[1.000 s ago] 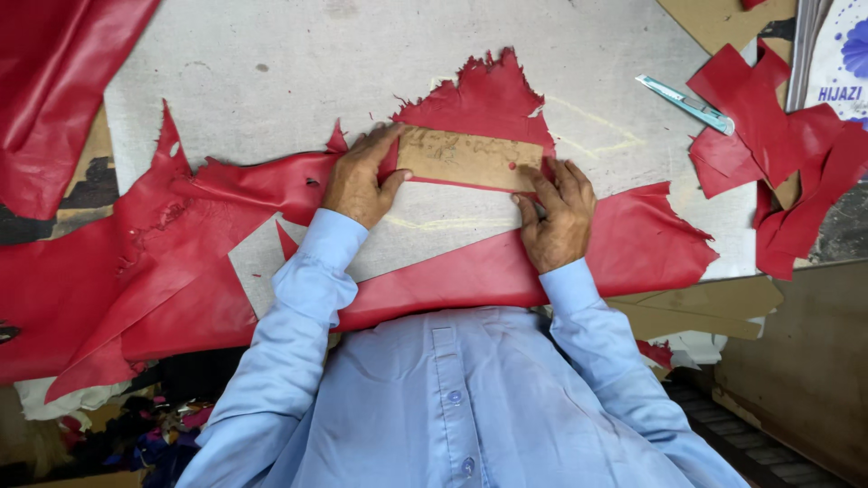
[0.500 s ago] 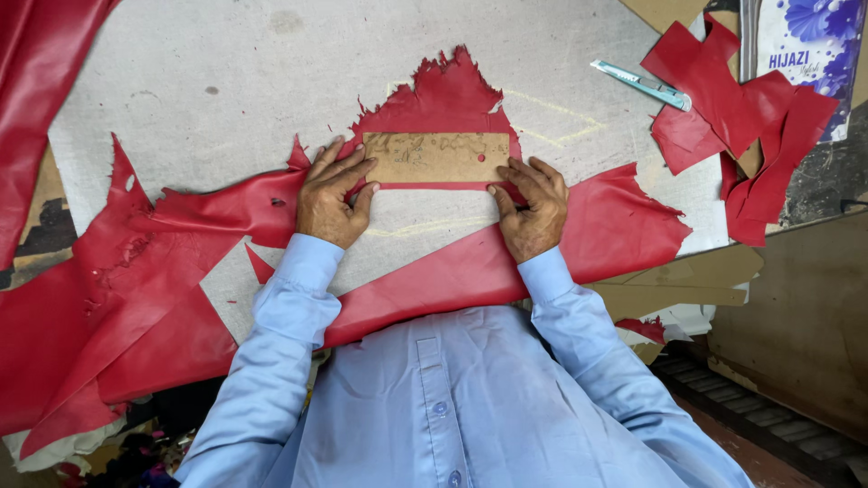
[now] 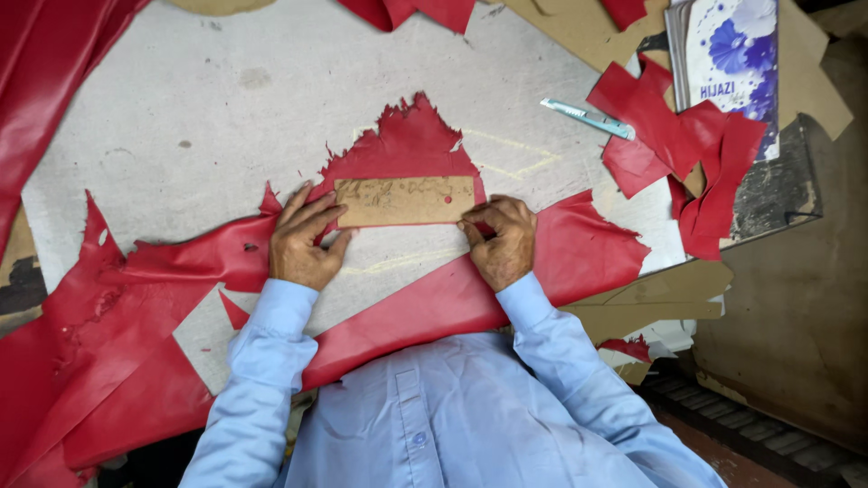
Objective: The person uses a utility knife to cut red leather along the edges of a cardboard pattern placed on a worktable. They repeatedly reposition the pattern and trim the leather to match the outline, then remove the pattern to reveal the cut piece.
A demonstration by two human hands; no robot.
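on the red leather we've slid the template up; left hand flat, right hand pinching its edge.

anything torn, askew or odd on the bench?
The red leather sheet under the tan cardboard template has a ragged, torn top edge. Red leather offcuts lie scattered at right. The template itself sits square, left hand and right hand pressing its ends.
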